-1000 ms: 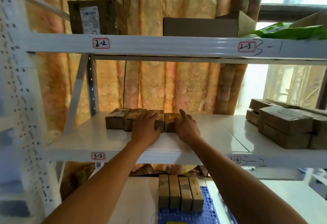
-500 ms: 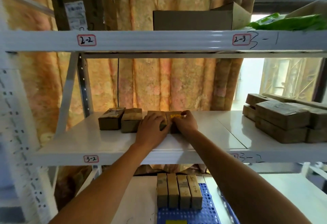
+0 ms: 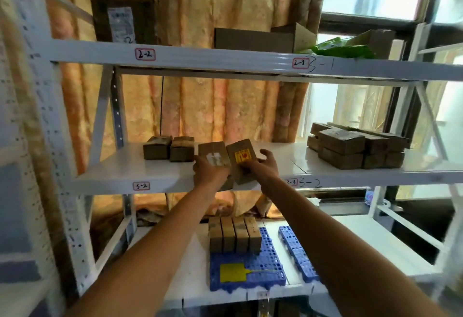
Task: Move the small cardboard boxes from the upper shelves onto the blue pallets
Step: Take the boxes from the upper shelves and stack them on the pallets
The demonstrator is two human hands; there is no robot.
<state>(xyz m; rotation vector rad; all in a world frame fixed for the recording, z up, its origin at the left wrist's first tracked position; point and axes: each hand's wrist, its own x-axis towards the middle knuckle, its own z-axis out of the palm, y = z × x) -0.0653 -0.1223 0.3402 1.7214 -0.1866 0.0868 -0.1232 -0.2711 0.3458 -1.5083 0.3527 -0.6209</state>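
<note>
Four small brown cardboard boxes (image 3: 234, 237) already lined up on the blue plastic pallet (image 3: 250, 270) below the white metal shelf (image 3: 120, 176). Left hand (image 3: 209, 173) clamped on a white-labelled box (image 3: 213, 153), right hand (image 3: 263, 167) on a yellow-labelled box (image 3: 241, 157), both tilted at that shelf's front edge. Left on that shelf: two dark boxes (image 3: 169, 147) and a stack (image 3: 355, 148).

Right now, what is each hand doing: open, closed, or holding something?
Left hand: grips the white-label box.
Right hand: grips the yellow-label box.
</note>
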